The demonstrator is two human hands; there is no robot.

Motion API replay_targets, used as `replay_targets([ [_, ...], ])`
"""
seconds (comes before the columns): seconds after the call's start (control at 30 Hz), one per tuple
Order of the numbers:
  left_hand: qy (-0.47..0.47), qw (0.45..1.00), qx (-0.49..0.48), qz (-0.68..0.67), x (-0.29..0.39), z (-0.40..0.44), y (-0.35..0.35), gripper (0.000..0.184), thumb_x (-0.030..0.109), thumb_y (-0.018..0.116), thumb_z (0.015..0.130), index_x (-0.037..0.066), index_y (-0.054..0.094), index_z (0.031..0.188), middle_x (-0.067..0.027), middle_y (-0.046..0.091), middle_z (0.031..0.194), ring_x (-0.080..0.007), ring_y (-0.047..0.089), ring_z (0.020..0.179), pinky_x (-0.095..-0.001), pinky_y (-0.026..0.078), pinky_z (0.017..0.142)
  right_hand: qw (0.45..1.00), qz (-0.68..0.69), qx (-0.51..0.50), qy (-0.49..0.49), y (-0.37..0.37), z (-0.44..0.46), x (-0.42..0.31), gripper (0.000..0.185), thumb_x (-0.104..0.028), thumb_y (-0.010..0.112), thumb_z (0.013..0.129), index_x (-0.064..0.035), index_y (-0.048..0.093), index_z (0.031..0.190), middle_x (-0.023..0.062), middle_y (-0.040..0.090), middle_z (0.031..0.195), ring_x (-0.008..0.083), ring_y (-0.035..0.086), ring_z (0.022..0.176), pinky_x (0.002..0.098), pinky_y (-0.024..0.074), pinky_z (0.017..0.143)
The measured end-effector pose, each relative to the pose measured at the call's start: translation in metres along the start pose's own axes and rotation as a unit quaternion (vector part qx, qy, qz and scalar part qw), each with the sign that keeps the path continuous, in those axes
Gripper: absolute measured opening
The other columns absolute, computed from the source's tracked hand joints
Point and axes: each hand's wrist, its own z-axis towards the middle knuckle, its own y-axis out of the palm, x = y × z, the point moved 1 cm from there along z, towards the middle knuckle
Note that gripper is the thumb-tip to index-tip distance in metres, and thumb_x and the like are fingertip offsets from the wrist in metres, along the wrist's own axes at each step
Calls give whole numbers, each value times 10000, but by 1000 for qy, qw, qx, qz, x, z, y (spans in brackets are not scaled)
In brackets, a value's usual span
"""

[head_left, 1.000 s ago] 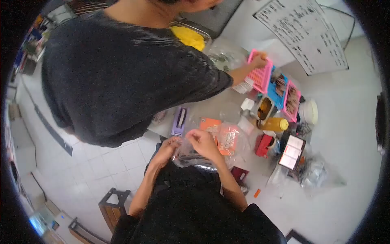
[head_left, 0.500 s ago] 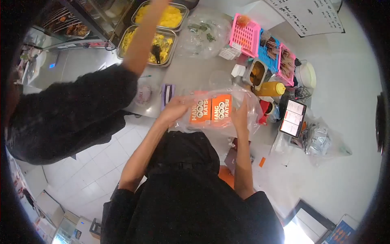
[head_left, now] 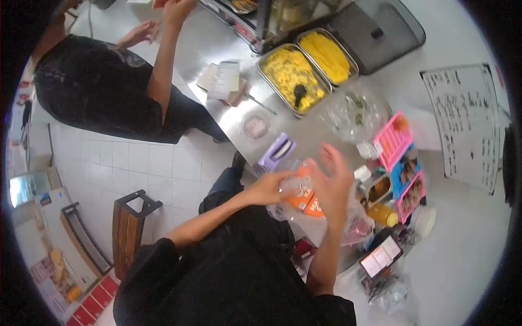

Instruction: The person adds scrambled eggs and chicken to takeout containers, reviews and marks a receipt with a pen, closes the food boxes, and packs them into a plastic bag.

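Observation:
Orange boxes with white lettering [head_left: 298, 201] lie inside a clear plastic bag [head_left: 286, 212] near the counter's front edge. My left hand [head_left: 268, 188] is closed on the left side of the bag, beside the boxes. Over the right side of the boxes, my right hand [head_left: 333, 178] has its fingers raised and apart, slightly blurred. Just beyond my left hand lies a purple box with a black and white strip [head_left: 278, 151].
A co-worker [head_left: 100, 89] stands at the upper left. Two trays of yellow food [head_left: 290, 81] [head_left: 325, 56], papers [head_left: 224, 82], pink baskets [head_left: 395, 142], a yellow bottle [head_left: 382, 215] and a tablet [head_left: 381, 257] are around. A stool [head_left: 129, 231] stands lower left.
The view has turned left. The co-worker has moved away to the left side. My right hand has lifted from the bag's right side, while my left hand stays on the bag.

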Motion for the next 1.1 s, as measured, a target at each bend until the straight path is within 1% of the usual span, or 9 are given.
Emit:
replay_targets([
  [0.1, 148, 988, 45, -4, -41, -8, -27, 520, 252, 745, 884, 71, 577, 1341, -128, 716, 957, -158, 658, 807, -320, 519, 736, 980, 42, -118, -157, 105, 81, -18, 623, -272, 794, 786, -16, 554, 1300, 170, 622, 1197, 344, 615, 1067, 416, 488, 919],
  [0.17, -4, 999, 0, -53, -46, -22, -53, 501, 264, 754, 894, 75, 591, 1329, -23, 692, 829, -52, 566, 736, -253, 485, 670, 973, -10, -158, -167, 179, 123, -31, 838, -341, 831, 733, -34, 434, 1404, 216, 483, 1351, 406, 531, 1154, 472, 466, 955],
  [0.23, 18, 990, -4, -140, -52, -34, -73, 452, 258, 735, 914, 63, 604, 1300, -29, 716, 883, -49, 595, 773, -248, 501, 699, 968, -71, -161, -180, 242, 152, -50, 973, -382, 852, 697, -45, 354, 1462, 251, 383, 1439, 450, 473, 1210, 511, 447, 979],
  [0.43, -32, 974, 222, 24, -79, -52, -143, 280, 124, 639, 916, 36, 650, 1181, -130, 706, 891, -239, 679, 777, -350, 532, 698, 980, -188, -59, 35, 346, 199, -55, 1221, -449, 870, 610, -94, 148, 1529, 327, 254, 1469, 535, 365, 1293, 603, 389, 1020],
  [0.6, 93, 878, 451, 131, -82, 2, -227, 151, 51, 591, 891, -12, 653, 1013, -212, 670, 934, -403, 647, 877, -449, 502, 812, 993, -95, -68, 34, 297, 189, -43, 1097, -363, 875, 604, -58, 274, 1470, 287, 450, 1343, 447, 499, 1200, 507, 437, 1005],
  [0.77, -20, 812, 498, 303, -92, 106, -276, 917, 458, 804, 735, 8, 426, 1438, -334, 316, 1470, -503, 259, 1394, -551, 282, 1139, 993, -54, 104, 12, 179, 136, 14, 1070, -343, 899, 587, 62, 336, 1402, 246, 563, 1220, 368, 579, 1116, 420, 457, 997],
  [0.87, -110, 739, 597, 292, -136, 154, -302, 988, 553, 830, 661, 1, 464, 1395, -330, 416, 1399, -500, 359, 1343, -539, 352, 1097, 974, -108, 143, 136, 112, 111, 89, 1088, -373, 894, 598, 93, 320, 1397, 250, 517, 1286, 381, 531, 1185, 435, 443, 1014],
  [0.93, -200, 830, 489, 179, -150, 159, -312, 959, 613, 833, 622, -10, 541, 1290, -312, 536, 1268, -471, 522, 1209, -524, 457, 997, 950, -180, 175, 186, 96, 92, 134, 1080, -388, 887, 604, 39, 322, 1419, 278, 447, 1352, 397, 470, 1252, 467, 413, 1043],
  [1.1, -123, 815, 529, 202, -163, 149, -288, 824, 611, 831, 635, 16, 619, 1163, -265, 637, 1088, -420, 642, 1001, -491, 533, 864, 931, -214, 69, 288, 103, 78, 168, 1031, -378, 875, 617, -61, 332, 1434, 276, 414, 1370, 426, 424, 1282, 507, 385, 1056],
])
